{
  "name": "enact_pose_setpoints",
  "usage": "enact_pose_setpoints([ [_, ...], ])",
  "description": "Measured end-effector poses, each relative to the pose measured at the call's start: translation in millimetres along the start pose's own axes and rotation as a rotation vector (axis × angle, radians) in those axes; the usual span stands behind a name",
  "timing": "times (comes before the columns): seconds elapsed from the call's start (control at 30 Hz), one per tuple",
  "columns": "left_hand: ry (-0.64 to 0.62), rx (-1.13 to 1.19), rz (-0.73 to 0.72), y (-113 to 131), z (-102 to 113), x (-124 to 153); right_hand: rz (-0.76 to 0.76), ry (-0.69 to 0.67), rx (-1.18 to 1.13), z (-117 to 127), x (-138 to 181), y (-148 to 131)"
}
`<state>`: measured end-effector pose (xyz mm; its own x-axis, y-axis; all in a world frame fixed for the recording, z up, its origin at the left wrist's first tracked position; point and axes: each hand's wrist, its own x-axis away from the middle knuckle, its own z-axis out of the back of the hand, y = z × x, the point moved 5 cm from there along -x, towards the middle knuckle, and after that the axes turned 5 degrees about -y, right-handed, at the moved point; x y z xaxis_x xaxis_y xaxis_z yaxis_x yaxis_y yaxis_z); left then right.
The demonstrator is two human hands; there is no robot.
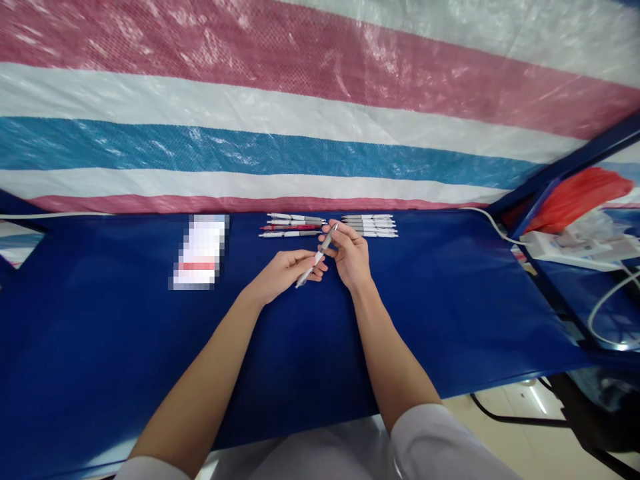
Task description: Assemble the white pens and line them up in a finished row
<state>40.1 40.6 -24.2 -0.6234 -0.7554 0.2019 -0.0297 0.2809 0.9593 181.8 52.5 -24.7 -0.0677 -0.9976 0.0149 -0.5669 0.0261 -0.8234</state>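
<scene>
A white pen with a grey grip is held at a slant between my two hands, its metal tip pointing up and to the right. My left hand is closed on its lower white barrel. The fingers of my right hand pinch the grey part near the tip. Just behind my hands lies a left row of pens, mostly white and grey, with a red pen among them. To the right is another row of white and grey pens, partly hidden by my right hand.
A blue cloth covers the table. On the left lies a pixelated white sheet. A striped tarp hangs behind the table. At the right are a white power strip, cables and a red plastic bag.
</scene>
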Motion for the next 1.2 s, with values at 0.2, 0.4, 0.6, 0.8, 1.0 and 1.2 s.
enact_pose_setpoints([
  [0.2,-0.049,0.112,0.019,-1,1,2,0.033,0.032,-0.011,2,0,-2],
  [0.4,-0.104,0.172,0.050,-2,1,5,0.049,-0.003,-0.004,4,-1,-2],
  [0.6,-0.146,0.137,0.062,-5,3,7,0.059,-0.026,-0.030,3,0,-2],
  [0.8,-0.207,0.133,0.050,0,0,10,0.132,0.006,-0.153,8,3,-13],
  [1.0,-0.228,0.141,0.055,7,-3,16,0.207,0.086,-0.089,15,3,-30],
  [1.2,-0.127,0.158,-0.009,9,11,19,0.191,0.122,0.167,19,-2,-43],
])
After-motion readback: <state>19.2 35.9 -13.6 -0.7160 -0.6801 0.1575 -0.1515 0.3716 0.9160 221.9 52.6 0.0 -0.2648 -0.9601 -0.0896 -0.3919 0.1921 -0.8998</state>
